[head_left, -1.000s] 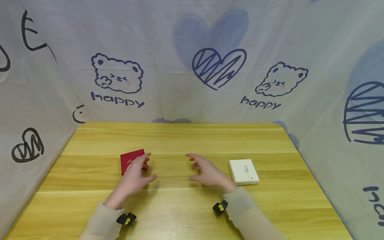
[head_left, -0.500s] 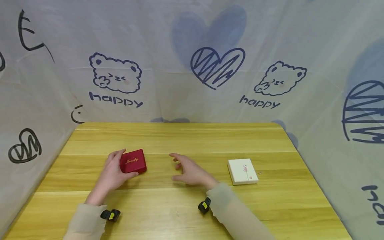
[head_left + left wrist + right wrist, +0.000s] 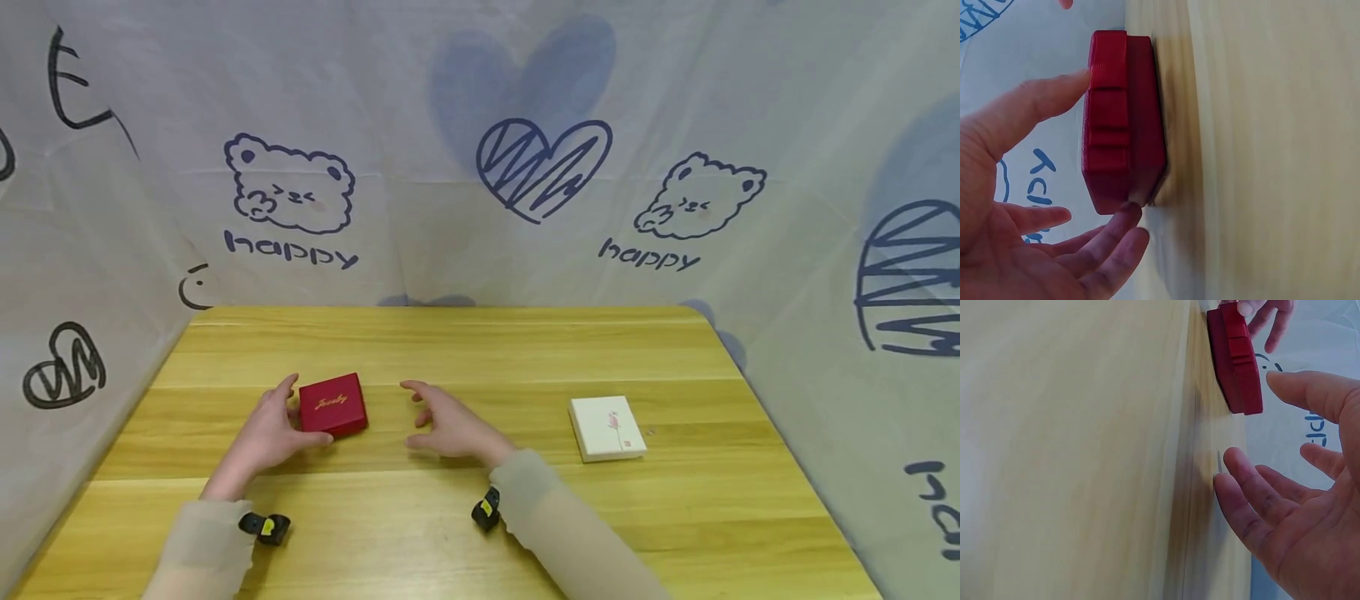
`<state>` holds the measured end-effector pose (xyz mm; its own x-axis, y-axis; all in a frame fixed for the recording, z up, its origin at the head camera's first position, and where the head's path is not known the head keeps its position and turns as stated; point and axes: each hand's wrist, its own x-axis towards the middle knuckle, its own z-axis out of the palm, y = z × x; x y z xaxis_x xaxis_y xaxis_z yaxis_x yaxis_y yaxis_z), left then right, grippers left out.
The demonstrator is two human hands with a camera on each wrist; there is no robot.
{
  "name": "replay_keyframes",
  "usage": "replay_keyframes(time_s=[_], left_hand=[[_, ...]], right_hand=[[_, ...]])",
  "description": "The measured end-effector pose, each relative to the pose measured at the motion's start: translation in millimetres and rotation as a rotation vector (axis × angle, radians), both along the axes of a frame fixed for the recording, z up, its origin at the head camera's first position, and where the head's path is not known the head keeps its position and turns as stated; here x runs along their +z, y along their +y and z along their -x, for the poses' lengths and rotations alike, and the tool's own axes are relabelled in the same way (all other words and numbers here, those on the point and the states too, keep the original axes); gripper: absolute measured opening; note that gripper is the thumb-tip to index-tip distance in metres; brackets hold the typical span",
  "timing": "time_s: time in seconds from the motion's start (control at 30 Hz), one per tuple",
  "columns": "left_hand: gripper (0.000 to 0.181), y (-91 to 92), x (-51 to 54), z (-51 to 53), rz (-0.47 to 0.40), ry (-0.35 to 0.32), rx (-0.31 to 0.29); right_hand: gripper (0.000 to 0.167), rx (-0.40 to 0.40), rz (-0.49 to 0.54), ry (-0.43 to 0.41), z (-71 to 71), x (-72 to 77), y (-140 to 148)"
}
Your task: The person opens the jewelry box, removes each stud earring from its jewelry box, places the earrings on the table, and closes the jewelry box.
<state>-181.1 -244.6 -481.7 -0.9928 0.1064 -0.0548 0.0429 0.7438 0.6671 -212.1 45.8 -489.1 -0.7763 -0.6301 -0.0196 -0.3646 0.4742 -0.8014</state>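
Observation:
A small red jewelry box point(image 3: 334, 407) with gold lettering lies on the left part of the table. My left hand point(image 3: 268, 429) is at its left side, thumb before the near face and the other fingers spread apart. In the left wrist view the thumb tip appears to meet the lid edge of the red box point(image 3: 1124, 125); whether the fingers touch it cannot be told. My right hand point(image 3: 454, 423) hovers to the right of the box, fingers spread and holding nothing. From the right wrist view, a gap separates the right fingers point(image 3: 1254, 487) from the red box point(image 3: 1236, 359).
A white box point(image 3: 609, 429) with a pink flower print sits on the right side of the wooden table point(image 3: 450, 533). A tiny clear object point(image 3: 651, 432) lies beside it. White cloth point(image 3: 420, 217) with drawn bears and hearts hangs behind and at the sides.
Over the last second my left hand moved left from over the red box to its left side. My right hand moved left toward the box. Both boxes stayed in place.

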Motion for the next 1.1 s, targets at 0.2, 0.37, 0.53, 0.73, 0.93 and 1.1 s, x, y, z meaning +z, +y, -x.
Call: replay_keyframes(time_s=[0.2, 0.37, 0.53, 0.73, 0.93, 1.1], left_hand=[[0.115, -3.5, -2.8, 3.1, -0.023, -0.069, -0.01], [0.118, -4.9, -4.4, 6.8, -0.04, -0.099, -0.015], [0.119, -5.6, -5.0, 12.3, -0.036, -0.107, -0.02], [0.116, -5.2, -3.1, 16.8, 0.009, -0.111, -0.037], [0.107, -4.7, -1.9, 15.4, 0.008, -0.109, -0.042], [0.105, -2.4, 0.6, 11.5, 0.005, -0.105, -0.056]], right_hand=[[0.083, -0.006, 0.003, -0.013, 1.3, -0.3, -11.5], [0.083, -0.011, 0.001, -0.017, 4.4, -0.9, -20.3], [0.083, -0.01, 0.01, -0.035, 5.9, -0.8, -28.9], [0.082, -0.013, -0.003, -0.015, 7.1, -2.6, -37.8], [0.081, -0.029, -0.003, -0.017, 6.9, -6.9, -42.5], [0.081, -0.041, 0.002, -0.034, 5.4, -7.2, -43.9]])
